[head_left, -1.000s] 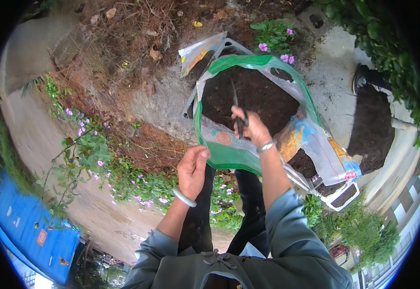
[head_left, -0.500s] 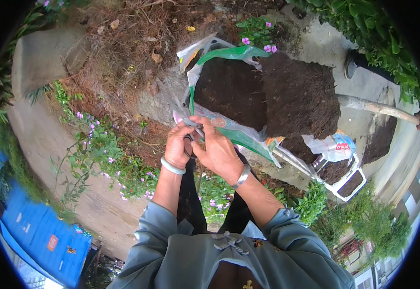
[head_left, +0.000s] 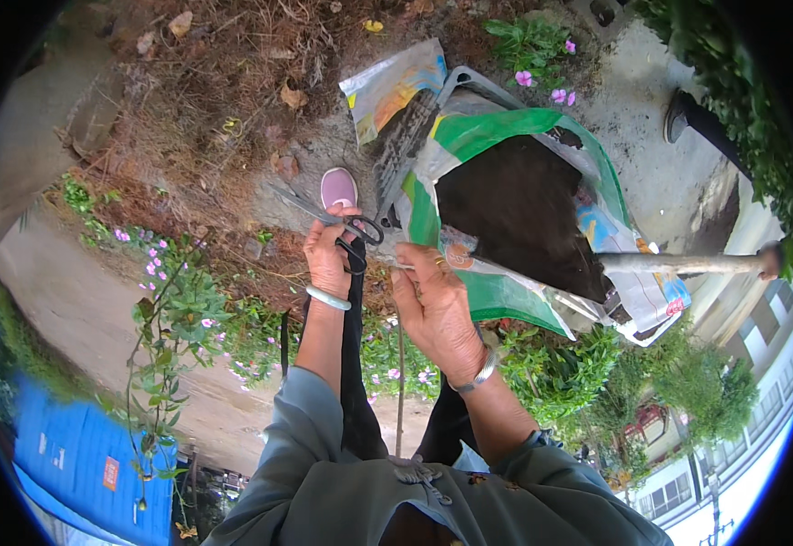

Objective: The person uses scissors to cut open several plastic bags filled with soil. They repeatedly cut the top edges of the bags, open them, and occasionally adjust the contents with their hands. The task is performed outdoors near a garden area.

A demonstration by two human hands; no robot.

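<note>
1. Head view, left hand (head_left: 326, 261): I have it closed around the scissors (head_left: 322, 214) near the pivot; the black loops stand clear of the fingers, and none of the fingers I can see runs through a loop.
2. Head view, scissors: their long axis runs aslant; the tips point up and left, away from the bag (head_left: 497, 296), while the loops face the right hand (head_left: 440, 314); a pink shoe (head_left: 339, 188) shows just beyond the blades.
3. Head view, right hand: the fingers are bent and the thumb comes close to them; I cannot tell whether they pinch anything, nor whether they touch the bag's green edge just beside them.
4. Head view, the relation that counts: the loops lie between the two hands, nearer the left; the bag lies to the right of the scissors, its mouth up and right of the right hand, which is the nearer of the two to it.
5. Head view, around the bag: dark soil (head_left: 515, 218) shows in its mouth; a pole (head_left: 679, 264) reaches in from the right across its far side; a grey crate (head_left: 478, 80) shows behind it.
</note>
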